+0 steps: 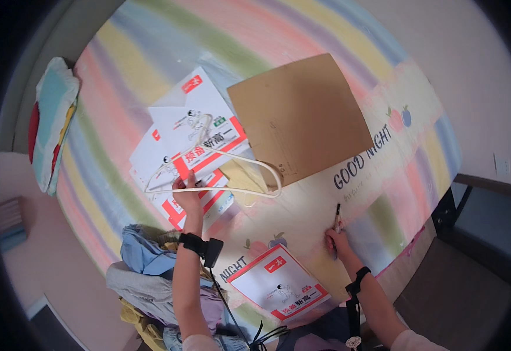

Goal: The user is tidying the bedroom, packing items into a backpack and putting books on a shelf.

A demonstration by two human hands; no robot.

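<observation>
My left hand (pixel 187 195) pinches the lower edge of a white-and-red workbook (pixel 209 127), thumb on its cover. A white clothes hanger (pixel 238 191) lies over this workbook, and its bottom bar crosses my left hand. Below are more workbooks (pixel 148 147) of the same kind, fanned out and partly covered. My right hand (pixel 336 241) holds a slim pen or pencil (pixel 338 215), its dark end pointing away from me. Close to my body lies another white-and-red workbook (pixel 279 283), face up.
A flat brown cardboard sheet (pixel 301 118) lies right of the workbooks on the striped bed sheet (pixel 150 39). Piled clothes (pixel 145 281) sit at the near left. Folded colourful bedding (pixel 55 118) rests at the far left edge. A dark chair or stool (pixel 453 289) stands at right.
</observation>
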